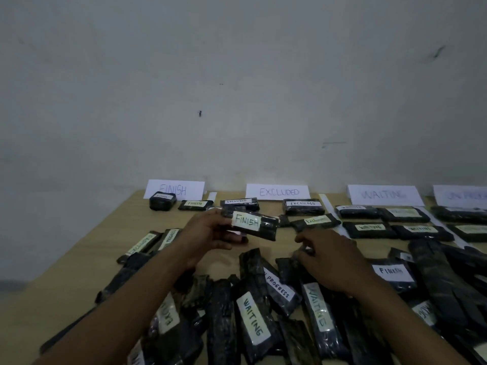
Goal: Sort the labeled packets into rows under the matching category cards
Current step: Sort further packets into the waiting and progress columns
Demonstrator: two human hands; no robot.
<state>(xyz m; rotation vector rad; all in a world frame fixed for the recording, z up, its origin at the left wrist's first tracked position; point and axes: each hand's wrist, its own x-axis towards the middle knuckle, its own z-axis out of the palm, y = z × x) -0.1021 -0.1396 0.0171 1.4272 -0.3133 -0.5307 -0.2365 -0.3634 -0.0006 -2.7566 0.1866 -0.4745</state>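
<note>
Over the middle of the table (110, 233), my left hand (208, 233) holds the packet labelled FINISH (253, 223) clear of the wood. Fingers and thumb are curled round its left end, so the rest juts out to my right with the label facing me. Its long axis runs nearly crosswise, dipping a little toward the right. The FINISH card (175, 189) stands against the wall ahead and to the left of that hand, and the two FINISH packets (162, 201) already beneath it also lie crosswise, so I judge a push forward and left would do, with hardly any turning. The left hand is plainly the nearer one to that card. My right hand (332, 259) is down on the heap (253, 312) of unsorted packets, fingers bent over a dark one (whether it has a grip on it I cannot tell). Bare wood shows on my side of the two placed packets, which looks like room enough for a second row. To the right of that gap a paper strip (212, 196) marks the boundary, and the packets under the EXCLUDED card (278, 192) lie just past it, close behind the one I hold. The table's left edge slants away on the other side, near the placed pair, so I would keep between strip and edge.
</note>
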